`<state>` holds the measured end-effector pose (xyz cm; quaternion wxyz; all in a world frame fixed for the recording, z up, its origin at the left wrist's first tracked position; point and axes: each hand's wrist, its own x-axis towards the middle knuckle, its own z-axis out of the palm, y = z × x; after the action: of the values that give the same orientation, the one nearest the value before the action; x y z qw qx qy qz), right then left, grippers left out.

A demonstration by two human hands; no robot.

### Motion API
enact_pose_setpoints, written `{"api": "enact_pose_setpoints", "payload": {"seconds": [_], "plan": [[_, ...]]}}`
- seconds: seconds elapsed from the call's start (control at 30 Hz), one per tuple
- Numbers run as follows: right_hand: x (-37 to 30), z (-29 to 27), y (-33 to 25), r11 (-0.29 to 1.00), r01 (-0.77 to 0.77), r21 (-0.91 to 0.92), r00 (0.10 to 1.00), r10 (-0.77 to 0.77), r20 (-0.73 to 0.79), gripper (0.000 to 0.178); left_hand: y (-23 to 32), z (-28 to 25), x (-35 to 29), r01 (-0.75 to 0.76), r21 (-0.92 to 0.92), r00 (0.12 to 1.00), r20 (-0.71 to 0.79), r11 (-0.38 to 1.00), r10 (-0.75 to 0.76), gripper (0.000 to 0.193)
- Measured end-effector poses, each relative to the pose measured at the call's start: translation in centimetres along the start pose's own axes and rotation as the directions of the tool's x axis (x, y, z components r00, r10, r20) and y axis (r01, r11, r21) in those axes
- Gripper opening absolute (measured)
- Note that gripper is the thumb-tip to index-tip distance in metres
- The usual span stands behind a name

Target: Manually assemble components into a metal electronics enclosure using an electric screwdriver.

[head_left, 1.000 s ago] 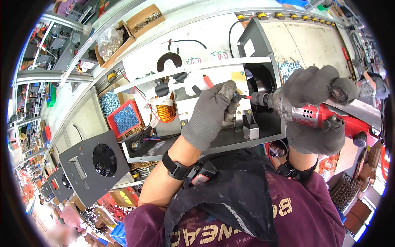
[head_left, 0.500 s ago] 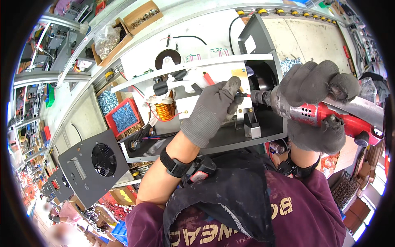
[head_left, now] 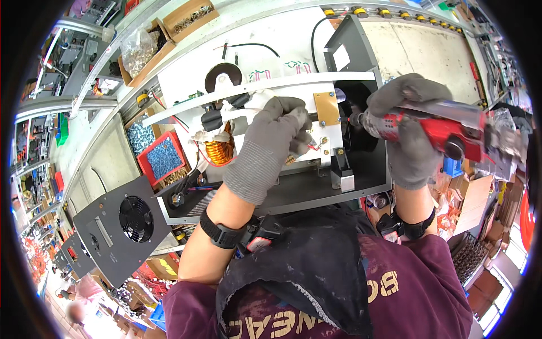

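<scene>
My right hand (head_left: 411, 165), in a grey glove, is wrapped round a red cordless drill (head_left: 437, 131) with a grey battery end blurred by motion. The drill's bit points left at a screw on the edge of a brass-coloured plate (head_left: 326, 109); whether they touch I cannot tell. My gloved left hand (head_left: 271, 141) is curled over the white panel to the left of that plate. Its fingertips are closed, and what they hold, if anything, is hidden. A short red wire end shows beside them. Both lie within an open grey metal case (head_left: 316, 189), near a copper coil (head_left: 219, 152).
A red bin (head_left: 164, 158) of small blue parts stands left of the case. At lower left is a dark panel with a fan (head_left: 136, 219). Cardboard boxes (head_left: 189, 17) of small parts sit at the back, and a roller strip (head_left: 384, 14) runs behind.
My left hand has drawn left, away from the brass plate, uncovering it. The drill has moved up slightly, its bit now by the plate's right edge, and my right hand has shifted left with it.
</scene>
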<state>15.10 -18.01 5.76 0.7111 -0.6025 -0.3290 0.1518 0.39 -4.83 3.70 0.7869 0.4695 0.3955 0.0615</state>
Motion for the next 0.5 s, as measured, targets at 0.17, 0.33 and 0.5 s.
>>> {"api": "enact_pose_setpoints", "payload": {"seconds": [0.17, 0.33, 0.5], "plan": [[-0.1, 0.4, 2.3, 0.993, 0.052, 0.108, 0.994, -0.062, 0.087, 0.033, -0.6, -0.9, 0.0, -0.014, -0.240, 0.995, 0.094, 0.971, 0.038, 0.032], [0.9, 1.0, 1.8, 0.991, 0.021, 0.134, 0.976, -0.050, 0.211, 0.026, -1.1, -0.7, 0.0, 0.002, -0.270, 0.997, 0.071, 0.963, 0.018, 0.032], [1.0, 0.9, 2.8, 0.985, 0.090, 0.149, 0.944, -0.132, 0.301, 0.023, -1.0, -1.4, -0.3, 0.067, -0.144, 0.998, 0.013, 0.987, -0.066, 0.024]]}}
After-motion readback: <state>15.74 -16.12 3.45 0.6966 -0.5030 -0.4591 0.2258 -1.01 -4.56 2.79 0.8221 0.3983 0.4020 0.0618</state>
